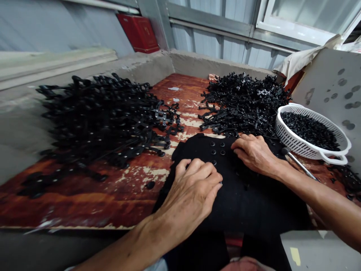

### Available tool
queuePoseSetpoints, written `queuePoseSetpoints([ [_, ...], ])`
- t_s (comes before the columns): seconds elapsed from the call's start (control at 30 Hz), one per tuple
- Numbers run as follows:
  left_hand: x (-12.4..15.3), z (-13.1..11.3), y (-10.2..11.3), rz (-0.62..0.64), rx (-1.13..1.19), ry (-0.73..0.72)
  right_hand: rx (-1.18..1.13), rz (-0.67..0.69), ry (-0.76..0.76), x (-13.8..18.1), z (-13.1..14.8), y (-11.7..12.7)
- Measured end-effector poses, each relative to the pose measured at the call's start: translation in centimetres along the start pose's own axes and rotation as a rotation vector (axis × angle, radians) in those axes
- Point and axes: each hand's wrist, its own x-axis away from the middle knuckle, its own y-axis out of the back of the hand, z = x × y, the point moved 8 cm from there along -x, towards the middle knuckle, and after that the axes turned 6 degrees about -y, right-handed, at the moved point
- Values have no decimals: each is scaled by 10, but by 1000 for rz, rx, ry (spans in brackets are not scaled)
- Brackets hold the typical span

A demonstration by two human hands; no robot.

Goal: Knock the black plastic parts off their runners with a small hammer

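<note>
A black cloth-like mat (pixel 254 210) lies over the table's front edge, with small round black pieces (pixel 213 152) set in short rows on it. My left hand (pixel 197 184) rests on the mat just in front of these rows. Its fingers are curled and its thumb meets the index finger; anything between them is hidden. Right of the rows, my right hand (pixel 255 152) bends low over the mat's far part with its fingers drawn together. Whatever its fingertips hold is too small or hidden to make out.
Black jointed linkages form a big heap (pixel 107 116) on the left and another pile (pixel 245 101) at the back. A white basket (pixel 299 146) of small black parts stands on the right, beside a metal-shafted tool (pixel 301 165). One loose black disc (pixel 150 184) lies on the worn red-brown table (pixel 135 203).
</note>
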Motion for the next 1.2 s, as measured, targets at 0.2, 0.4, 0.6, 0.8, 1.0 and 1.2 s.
queuePoseSetpoints([
  [0.2,-36,15,-1,41,-115,26,63,74,50,13,-3,-4],
  [0.4,-45,19,-20,97,-181,15,6,58,45,17,-8,-10],
  [0.6,-41,21,-4,35,-151,63,-176,-67,8,19,-19,-1],
  [0.8,-43,30,10,-46,398,225,-497,-204,19,23,2,17],
  [1.0,-33,48,0,-7,815,396,-690,-245,165,24,32,23],
  [1.2,-26,82,6,-38,867,457,-750,-260,176,6,31,17],
])
